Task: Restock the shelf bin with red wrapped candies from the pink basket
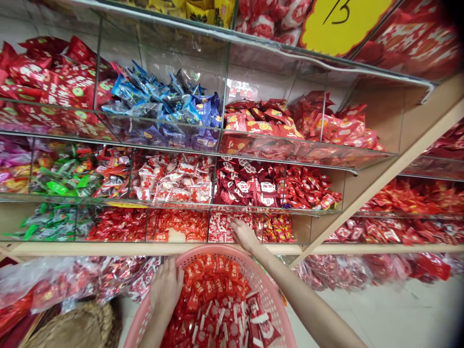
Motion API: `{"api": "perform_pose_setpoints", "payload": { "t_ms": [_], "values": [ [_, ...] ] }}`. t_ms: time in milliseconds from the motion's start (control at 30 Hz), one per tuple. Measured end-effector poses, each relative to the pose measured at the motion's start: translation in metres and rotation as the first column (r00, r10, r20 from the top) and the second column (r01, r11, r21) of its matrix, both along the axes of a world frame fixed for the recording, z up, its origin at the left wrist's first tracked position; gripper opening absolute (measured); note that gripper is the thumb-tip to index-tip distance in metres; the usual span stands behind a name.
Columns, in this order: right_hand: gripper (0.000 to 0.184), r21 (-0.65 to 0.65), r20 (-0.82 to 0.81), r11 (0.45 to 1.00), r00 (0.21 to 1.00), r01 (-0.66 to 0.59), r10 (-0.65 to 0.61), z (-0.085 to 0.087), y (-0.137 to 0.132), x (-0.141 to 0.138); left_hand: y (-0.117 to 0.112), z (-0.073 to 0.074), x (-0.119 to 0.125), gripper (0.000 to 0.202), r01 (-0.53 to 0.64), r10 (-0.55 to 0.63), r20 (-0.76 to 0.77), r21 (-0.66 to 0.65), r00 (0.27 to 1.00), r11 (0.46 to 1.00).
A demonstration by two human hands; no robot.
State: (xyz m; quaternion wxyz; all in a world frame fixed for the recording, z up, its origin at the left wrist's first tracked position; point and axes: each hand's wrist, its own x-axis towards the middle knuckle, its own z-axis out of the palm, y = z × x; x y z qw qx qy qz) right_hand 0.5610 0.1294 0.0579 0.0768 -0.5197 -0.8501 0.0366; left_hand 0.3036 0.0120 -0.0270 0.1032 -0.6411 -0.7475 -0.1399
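Note:
A pink plastic basket (279,295) with a perforated wall sits below the shelf front. It holds red wrapped candies (217,275) toward its far side and red-and-white packets (221,319) nearer me. My left hand (165,285) lies over the basket's left rim, fingers bent around it. My right hand (244,235) reaches across the basket into a bottom-shelf compartment, its fingers stretched out on red-and-white wrapped candies (219,226). No candy shows lifted in it, and its fingertips are partly hidden.
Clear dividers and front panels split the shelves into compartments of wrapped sweets, including blue packets (155,96) and green ones (54,222). A wooden post (348,208) slants at right. Bagged sweets (337,270) hang or lie below; a woven basket (76,328) stands lower left.

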Motion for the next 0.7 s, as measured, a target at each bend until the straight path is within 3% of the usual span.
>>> {"api": "perform_pose_setpoints", "payload": {
  "t_ms": [133,333,533,700],
  "values": [
    [0.036,-0.082,0.148,0.996,0.988,-0.041,0.052,-0.003,0.026,-0.010,-0.001,-0.001,-0.002,0.038,0.009,-0.009,-0.007,0.003,1.000,1.000],
    [0.039,-0.120,0.167,0.993,0.986,0.012,0.008,-0.010,0.039,-0.013,-0.001,-0.003,-0.003,0.039,0.001,-0.001,-0.020,-0.008,1.000,1.000],
    [0.030,-0.097,0.108,0.994,0.993,0.053,-0.042,-0.012,0.038,-0.009,-0.001,0.002,-0.001,0.039,0.008,-0.009,-0.003,-0.015,1.000,1.000],
    [0.027,-0.033,-0.018,0.998,0.998,0.060,-0.061,0.001,0.018,0.002,-0.001,0.010,0.001,0.039,0.007,-0.006,0.011,-0.024,1.000,1.000]
  ]
}}
